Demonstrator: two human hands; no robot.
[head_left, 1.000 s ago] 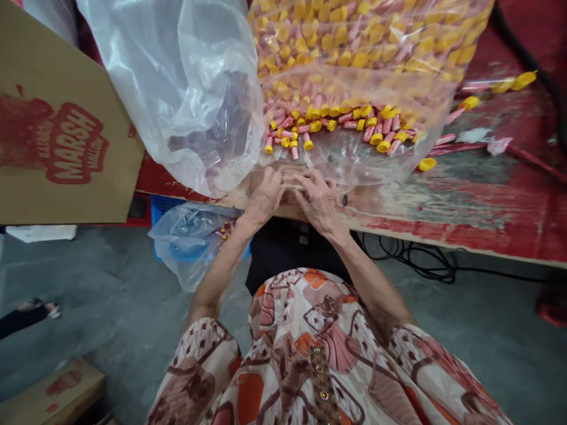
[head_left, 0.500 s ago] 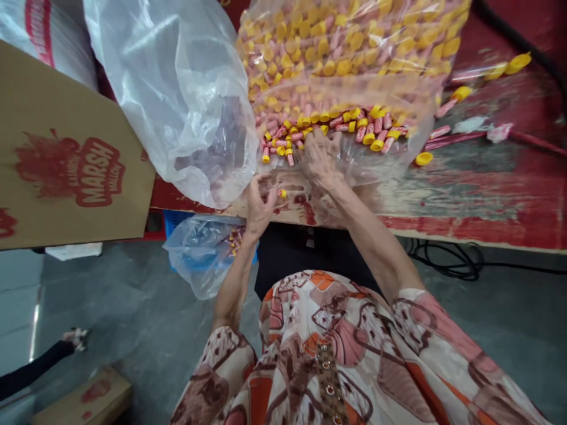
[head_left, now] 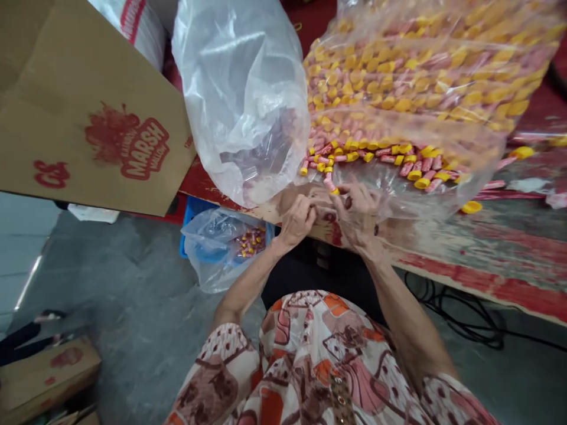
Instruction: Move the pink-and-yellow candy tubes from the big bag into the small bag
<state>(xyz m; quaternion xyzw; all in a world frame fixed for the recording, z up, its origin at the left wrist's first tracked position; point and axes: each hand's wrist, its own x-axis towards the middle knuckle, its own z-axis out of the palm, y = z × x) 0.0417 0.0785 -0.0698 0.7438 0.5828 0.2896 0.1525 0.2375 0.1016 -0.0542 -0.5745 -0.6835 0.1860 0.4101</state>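
My left hand (head_left: 299,219) is closed at the table's front edge, its fingers curled together; whatever they grip is hidden. To its right, my right hand (head_left: 358,213) has thumb and fingertips around the yellow end of a small pink tube with a yellow cap (head_left: 329,182). Behind my hands, a large clear bag (head_left: 411,127) lies on its side, full of such tubes, with some spilling toward its mouth. A translucent white bag (head_left: 243,100) stands open-mouthed at the left, its lower rim near my left hand.
At the left is a printed cardboard box (head_left: 133,77). Below the table edge, a blue crate (head_left: 189,208) holds a clear bag with more tubes. A loose yellow cap (head_left: 472,207) lies on the worn red table (head_left: 478,254). Black cables (head_left: 469,324) lie lower right.
My right hand has come back from the tube pile toward the table edge, now at a tube. My left hand's fingers have closed. The view has shifted, moving the scene rightward.
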